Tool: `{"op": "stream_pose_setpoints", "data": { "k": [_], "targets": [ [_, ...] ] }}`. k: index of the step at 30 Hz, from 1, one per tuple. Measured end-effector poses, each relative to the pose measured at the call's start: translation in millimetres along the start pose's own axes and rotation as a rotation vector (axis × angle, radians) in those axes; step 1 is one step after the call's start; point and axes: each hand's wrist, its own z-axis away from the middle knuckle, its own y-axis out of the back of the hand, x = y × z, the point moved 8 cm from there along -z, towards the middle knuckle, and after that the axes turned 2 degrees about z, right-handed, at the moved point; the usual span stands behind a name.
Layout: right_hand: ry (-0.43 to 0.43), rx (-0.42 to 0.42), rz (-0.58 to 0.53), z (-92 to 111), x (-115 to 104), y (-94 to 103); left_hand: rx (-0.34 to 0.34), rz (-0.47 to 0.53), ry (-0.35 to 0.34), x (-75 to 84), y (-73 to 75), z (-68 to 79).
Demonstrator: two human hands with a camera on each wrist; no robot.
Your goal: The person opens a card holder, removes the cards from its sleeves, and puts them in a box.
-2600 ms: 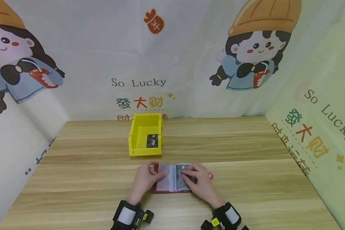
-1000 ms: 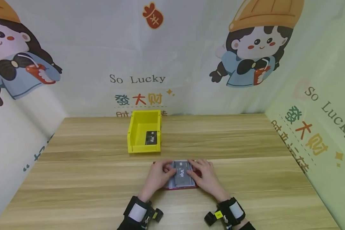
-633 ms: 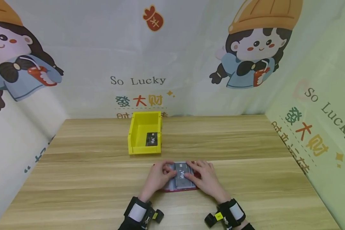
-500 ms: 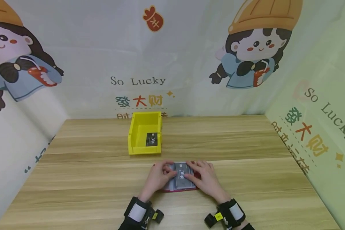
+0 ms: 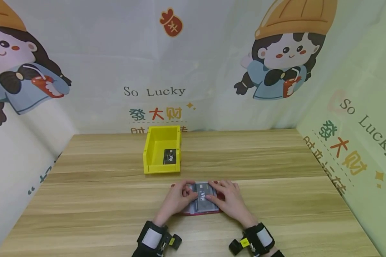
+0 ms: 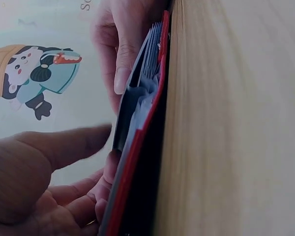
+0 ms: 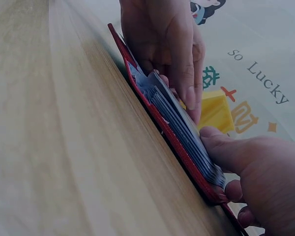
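Note:
A red card holder with clear plastic sleeves lies opened on the table. On its right-hand pages is a dark grey card marked "Vip". My left hand pinches this card's left edge between thumb and fingers; in the left wrist view the fingertips sit under the edge. My right hand grips the holder's right side, its thumb on the card's face and its fingers at the red cover. A stack of sleeves shows beneath the card in the right wrist view.
Behind the holder stands a yellow bin with another black Vip card inside. The wooden table meets a printed cloth backdrop at the back and sides.
My left hand has moved right from the holder's left cover to the card's edge. The Vip card's face, earlier mostly covered by my right hand, now shows. My right thumb has shifted slightly left.

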Motion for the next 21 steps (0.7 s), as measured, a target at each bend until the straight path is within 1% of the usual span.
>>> {"op": "stream_pose_setpoints", "data": {
  "k": [4,11,21],
  "targets": [
    [-0.008,-0.006,0.007,0.3,0.6,-0.8,-0.009,-0.005,-0.010,-0.2,-0.6,-0.3],
    [-0.020,0.007,0.011,0.3,1.0,-0.2,0.007,-0.014,-0.047,0.0,0.7,-2.5],
    [-0.031,0.005,0.001,0.0,2.2,-0.5,0.009,0.020,-0.027,-2.2,0.5,-1.9]
  ]
}}
